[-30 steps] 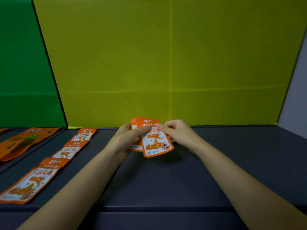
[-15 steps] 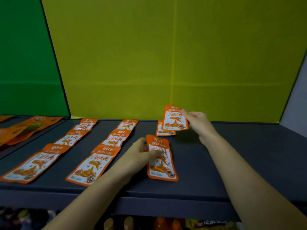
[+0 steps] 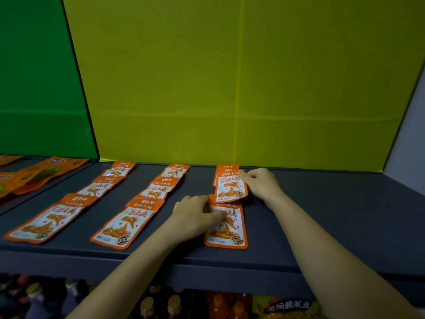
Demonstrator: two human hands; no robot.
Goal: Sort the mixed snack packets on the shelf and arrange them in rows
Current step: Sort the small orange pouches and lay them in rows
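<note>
- Since half a second ago, the right hand (image 3: 259,184) has brought its packet (image 3: 231,188) down toward the third row, and the left hand (image 3: 195,215) has slid the front packet (image 3: 226,229) straighter.
- Right fingers pinch the held packet's top corner; it overlaps a rear packet (image 3: 226,169) at 12 o'clock and the front one at 6 o'clock.
- Left fingers lie flat, pressing the front packet's left edge, clamped on nothing.
- Two rows of three lie finished on the shelf (image 3: 322,226) at 9 o'clock.
- Third row looks nearly complete; only release and squaring seem left here.
- Larger orange packets (image 3: 46,171) at 10 o'clock sit apart; whether they are sorted is unclear.
</note>
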